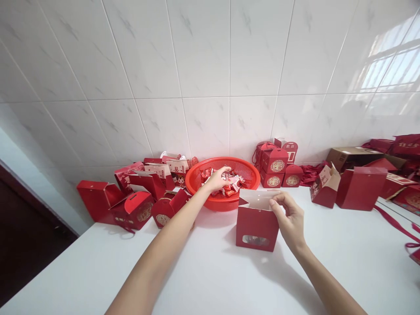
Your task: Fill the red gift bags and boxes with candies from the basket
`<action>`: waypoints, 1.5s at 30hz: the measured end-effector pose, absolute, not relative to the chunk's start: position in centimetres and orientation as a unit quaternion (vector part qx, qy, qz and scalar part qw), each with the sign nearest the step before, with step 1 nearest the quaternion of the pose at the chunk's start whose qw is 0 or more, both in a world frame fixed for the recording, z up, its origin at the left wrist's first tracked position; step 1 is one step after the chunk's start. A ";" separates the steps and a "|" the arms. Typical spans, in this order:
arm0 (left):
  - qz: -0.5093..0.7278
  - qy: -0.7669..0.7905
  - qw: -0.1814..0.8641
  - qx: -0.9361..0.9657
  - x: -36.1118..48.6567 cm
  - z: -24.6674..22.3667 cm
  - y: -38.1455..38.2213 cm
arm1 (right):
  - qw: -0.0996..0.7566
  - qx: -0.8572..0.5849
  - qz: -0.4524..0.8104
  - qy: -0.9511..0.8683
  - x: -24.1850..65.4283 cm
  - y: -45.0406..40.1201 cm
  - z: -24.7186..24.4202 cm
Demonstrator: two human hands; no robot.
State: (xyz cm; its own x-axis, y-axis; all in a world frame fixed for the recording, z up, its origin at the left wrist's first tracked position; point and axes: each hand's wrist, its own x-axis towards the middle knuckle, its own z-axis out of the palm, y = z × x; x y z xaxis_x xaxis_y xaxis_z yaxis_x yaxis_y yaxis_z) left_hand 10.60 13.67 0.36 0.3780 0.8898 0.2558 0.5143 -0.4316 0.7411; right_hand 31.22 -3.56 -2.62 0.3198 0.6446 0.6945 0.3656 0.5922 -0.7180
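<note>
My left hand reaches into a red plastic basket that holds several wrapped candies. Its fingers bend down at the candies, and whether they grip one cannot be made out. In front of the basket, a dark red gift box stands upright on the white table with its top open. A small oval window sits low on its near side. My right hand pinches the upper right edge of this box between thumb and fingers.
Several red gift boxes crowd the table left of the basket. Small boxes are stacked behind on the right. Farther right are a tall red box, a cardboard carton and ribbons. A tiled wall closes off the back.
</note>
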 end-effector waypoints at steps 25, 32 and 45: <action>0.358 0.484 0.308 0.736 10.9 0.8 13.7 | 0.661 -0.460 0.151 -0.573 31.3 -3.8 -2.3; 0.280 0.552 0.289 0.730 10.8 0.8 13.6 | 0.667 -0.458 0.149 -0.569 31.2 -3.7 -2.3; 0.091 0.516 0.318 0.790 13.0 0.7 15.6 | 0.664 -0.452 0.142 -0.578 31.4 -3.7 -2.4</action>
